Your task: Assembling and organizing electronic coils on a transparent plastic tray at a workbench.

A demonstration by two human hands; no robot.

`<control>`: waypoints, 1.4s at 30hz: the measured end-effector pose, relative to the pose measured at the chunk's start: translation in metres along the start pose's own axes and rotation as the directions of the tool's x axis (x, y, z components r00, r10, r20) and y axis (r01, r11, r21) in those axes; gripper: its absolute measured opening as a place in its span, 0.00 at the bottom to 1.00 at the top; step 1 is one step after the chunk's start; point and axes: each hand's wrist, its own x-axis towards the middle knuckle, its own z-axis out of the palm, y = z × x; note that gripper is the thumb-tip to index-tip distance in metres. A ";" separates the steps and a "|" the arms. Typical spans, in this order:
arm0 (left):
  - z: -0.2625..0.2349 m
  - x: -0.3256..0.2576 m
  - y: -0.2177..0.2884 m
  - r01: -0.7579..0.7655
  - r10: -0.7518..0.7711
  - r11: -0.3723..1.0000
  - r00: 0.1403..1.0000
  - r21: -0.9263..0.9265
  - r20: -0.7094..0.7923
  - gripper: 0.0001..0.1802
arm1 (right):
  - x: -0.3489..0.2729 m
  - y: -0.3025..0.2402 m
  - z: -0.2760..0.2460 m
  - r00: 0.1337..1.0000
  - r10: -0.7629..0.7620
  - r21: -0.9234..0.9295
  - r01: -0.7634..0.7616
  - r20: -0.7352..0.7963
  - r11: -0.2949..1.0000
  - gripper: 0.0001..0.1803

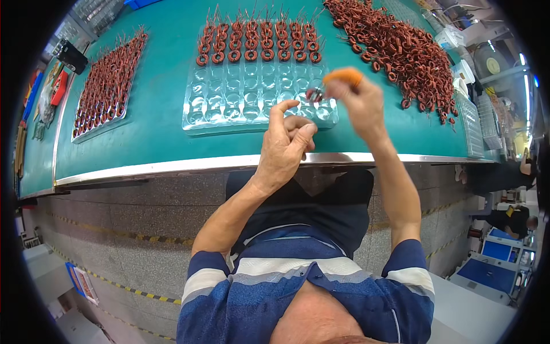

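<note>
My right hand (362, 106), blurred by motion, is closed around an orange-handled tool (345, 75) whose kind I cannot make out. Just left of those fingers, a small dark-red and silvery thing (314, 95) shows blurred over the tray; whether the tool touches it is unclear. My left hand (283, 140) hovers at the tray's near edge, index finger stretched, thumb apart from it and the other fingers loosely curled; nothing shows in it. Beneath is a clear plastic tray (188, 117) with round pockets. Red-brown wire-wound ring coils (250, 43) stand in its far rows, wire ends upward.
A big heap of loose coils (395, 51) covers the green table (154, 103) at the right. Another tray packed with coils (109, 83) stands on the left. A metal strip (143, 168) edges the table. Stacked clear trays (471, 123) sit far right.
</note>
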 end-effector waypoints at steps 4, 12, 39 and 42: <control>-0.001 0.005 -0.001 -0.053 0.050 0.995 0.998 0.084 0.040 0.24 | 0.052 0.020 -0.016 0.998 -0.037 -0.233 0.048 0.050 0.971 0.11; 0.001 0.003 0.001 -0.061 0.047 0.980 0.996 0.191 0.079 0.21 | 0.070 0.037 -0.015 0.964 0.051 -0.371 0.051 0.262 0.927 0.14; 0.061 0.013 0.003 0.205 -0.159 0.961 0.960 -0.187 0.232 0.22 | -0.105 0.003 -0.026 0.933 -0.122 -0.246 0.038 -0.339 0.969 0.19; 0.065 0.014 0.000 0.225 -0.144 0.910 0.960 -0.349 0.241 0.17 | -0.109 -0.015 -0.006 0.969 -0.169 -0.254 0.120 -0.180 0.960 0.19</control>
